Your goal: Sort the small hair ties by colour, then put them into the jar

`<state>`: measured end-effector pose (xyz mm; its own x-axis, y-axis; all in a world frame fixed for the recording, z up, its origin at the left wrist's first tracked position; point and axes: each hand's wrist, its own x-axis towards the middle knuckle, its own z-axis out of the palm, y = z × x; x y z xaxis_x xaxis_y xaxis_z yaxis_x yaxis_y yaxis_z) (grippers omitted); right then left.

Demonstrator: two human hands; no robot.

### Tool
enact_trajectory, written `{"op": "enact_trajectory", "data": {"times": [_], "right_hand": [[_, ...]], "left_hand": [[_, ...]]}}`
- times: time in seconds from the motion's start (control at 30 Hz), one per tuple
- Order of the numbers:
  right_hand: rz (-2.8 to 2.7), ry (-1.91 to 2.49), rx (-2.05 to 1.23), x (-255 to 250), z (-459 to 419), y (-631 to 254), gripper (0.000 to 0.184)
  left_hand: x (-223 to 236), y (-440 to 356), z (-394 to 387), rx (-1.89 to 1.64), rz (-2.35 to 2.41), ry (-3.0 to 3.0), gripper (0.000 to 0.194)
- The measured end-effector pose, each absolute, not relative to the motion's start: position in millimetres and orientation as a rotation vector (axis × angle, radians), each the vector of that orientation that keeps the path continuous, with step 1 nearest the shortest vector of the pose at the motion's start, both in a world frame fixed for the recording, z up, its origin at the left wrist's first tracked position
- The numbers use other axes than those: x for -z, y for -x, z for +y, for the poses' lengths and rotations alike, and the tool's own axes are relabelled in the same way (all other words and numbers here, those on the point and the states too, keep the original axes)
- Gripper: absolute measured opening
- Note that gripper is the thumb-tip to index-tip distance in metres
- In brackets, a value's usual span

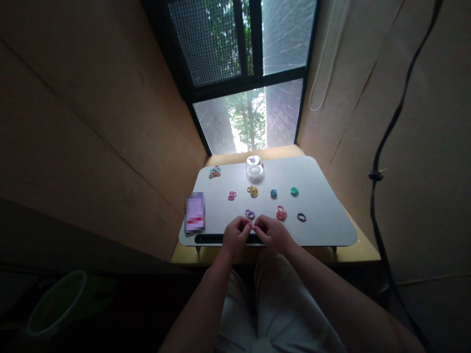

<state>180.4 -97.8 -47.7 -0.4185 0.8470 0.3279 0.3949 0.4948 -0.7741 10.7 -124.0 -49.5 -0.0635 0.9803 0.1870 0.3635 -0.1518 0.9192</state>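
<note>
My left hand point(236, 235) and my right hand point(274, 234) meet at the front of a white table point(327, 228), fingertips pinched together. Whatever lies between the fingertips is too small to make out. Just beyond them is a small cluster of purple elastic hair ties point(250, 214). Red hair ties point(281, 213) lie past my right hand, with a dark ring-shaped hair tie point(301, 217) to their right. Farther back, a row holds pink hair ties point(231, 196), yellow hair ties point(253, 191), blue hair ties point(274, 193) and green hair ties point(294, 191).
A mixed-colour pile of hair ties point(215, 172) sits at the back left. At the back middle stands a clear container point(254, 170). A blurred purple-pink rectangular item point(195, 212) lies at the left edge. Along the front runs a black strip point(209, 239). A dark cord point(392, 127) hangs at right.
</note>
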Motion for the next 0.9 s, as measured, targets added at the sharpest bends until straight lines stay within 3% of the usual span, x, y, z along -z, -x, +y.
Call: {"op": "enact_trajectory", "data": {"times": [0.9], "right_hand": [[-2.068, 1.009, -0.74, 51.1, -96.6, -179.9, 0.01]], "left_hand": [[48.5, -8.8, -125.0, -1.215, 1.454, -1.556, 0.022]]}}
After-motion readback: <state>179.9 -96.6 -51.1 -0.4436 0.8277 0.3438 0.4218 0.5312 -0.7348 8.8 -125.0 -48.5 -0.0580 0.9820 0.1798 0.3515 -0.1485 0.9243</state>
